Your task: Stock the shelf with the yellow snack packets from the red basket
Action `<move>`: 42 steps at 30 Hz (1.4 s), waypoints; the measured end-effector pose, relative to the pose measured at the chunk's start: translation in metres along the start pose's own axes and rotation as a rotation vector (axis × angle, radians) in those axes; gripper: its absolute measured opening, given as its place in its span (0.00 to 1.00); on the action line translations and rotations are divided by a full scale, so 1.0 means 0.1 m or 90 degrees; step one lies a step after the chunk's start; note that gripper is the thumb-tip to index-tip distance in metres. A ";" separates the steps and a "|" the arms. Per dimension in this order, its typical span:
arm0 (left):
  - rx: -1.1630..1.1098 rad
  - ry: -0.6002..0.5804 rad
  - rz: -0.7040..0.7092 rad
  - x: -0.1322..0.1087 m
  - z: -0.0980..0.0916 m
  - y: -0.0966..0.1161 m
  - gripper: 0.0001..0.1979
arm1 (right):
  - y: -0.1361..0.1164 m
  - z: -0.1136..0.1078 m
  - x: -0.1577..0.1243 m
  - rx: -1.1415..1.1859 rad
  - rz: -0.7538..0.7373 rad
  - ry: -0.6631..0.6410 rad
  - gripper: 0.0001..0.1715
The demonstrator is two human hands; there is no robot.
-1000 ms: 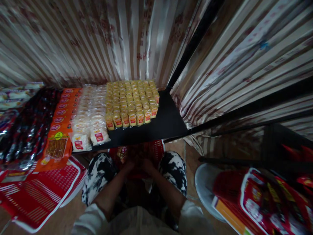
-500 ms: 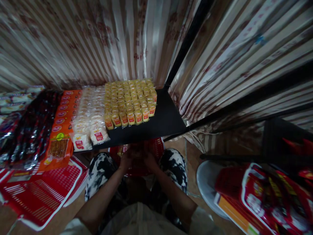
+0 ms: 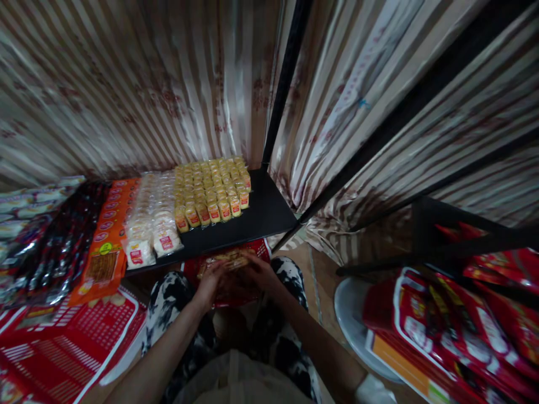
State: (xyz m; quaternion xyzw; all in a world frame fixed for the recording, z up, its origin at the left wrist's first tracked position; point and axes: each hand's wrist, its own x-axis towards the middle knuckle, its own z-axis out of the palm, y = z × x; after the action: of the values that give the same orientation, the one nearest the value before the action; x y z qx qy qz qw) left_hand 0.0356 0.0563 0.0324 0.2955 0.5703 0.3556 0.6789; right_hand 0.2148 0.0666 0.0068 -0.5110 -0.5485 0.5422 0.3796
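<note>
Between my knees is a red basket (image 3: 263, 248), partly under the front edge of the black shelf (image 3: 269, 205). Over it, my left hand (image 3: 211, 282) and my right hand (image 3: 261, 274) grip a bunch of golden, clear-wrapped snack packets (image 3: 231, 259) from either side. My fingertips curl onto the wrapping, and the lower part of the bunch is dim. On the shelf above stand several rows of yellow wrapped snack packets (image 3: 210, 193). Left of these lie white snack packets (image 3: 164, 238).
Farther left are orange snack bags (image 3: 107, 241), dark shiny packets (image 3: 50, 241) and a red basket (image 3: 80, 336). At right, a grey stool (image 3: 347, 314) and red snack bags (image 3: 467, 331) stand beside black shelf bars (image 3: 349, 174). A striped curtain (image 3: 168, 84) hangs behind.
My hands have risen slightly from the basket, bringing the golden snack packets into clearer view. The camera view has shifted, with the shelf now lower and farther left.
</note>
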 end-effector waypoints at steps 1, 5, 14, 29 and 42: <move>-0.024 -0.012 -0.019 -0.03 0.04 0.04 0.18 | -0.05 -0.02 0.00 0.029 0.005 -0.002 0.24; -0.084 -0.010 -0.082 -0.10 0.19 0.17 0.13 | -0.22 -0.08 0.03 0.142 -0.003 -0.010 0.22; -0.037 -0.052 -0.069 -0.11 0.47 0.44 0.16 | -0.43 -0.22 0.06 0.257 0.075 0.094 0.25; 0.651 -0.055 0.357 0.38 0.77 1.37 0.04 | -0.60 -0.68 0.37 -0.385 -0.261 0.251 0.25; 0.768 0.055 0.517 0.97 1.30 1.91 0.25 | -0.65 -1.08 1.38 -0.278 -0.129 0.305 0.18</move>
State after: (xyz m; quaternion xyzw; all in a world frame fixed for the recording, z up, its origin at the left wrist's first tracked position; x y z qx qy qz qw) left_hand 0.1449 0.2460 0.1540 0.7925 0.5387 0.2145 0.1891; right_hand 0.2833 0.2301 0.0653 -0.6362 -0.5946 0.2362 0.4313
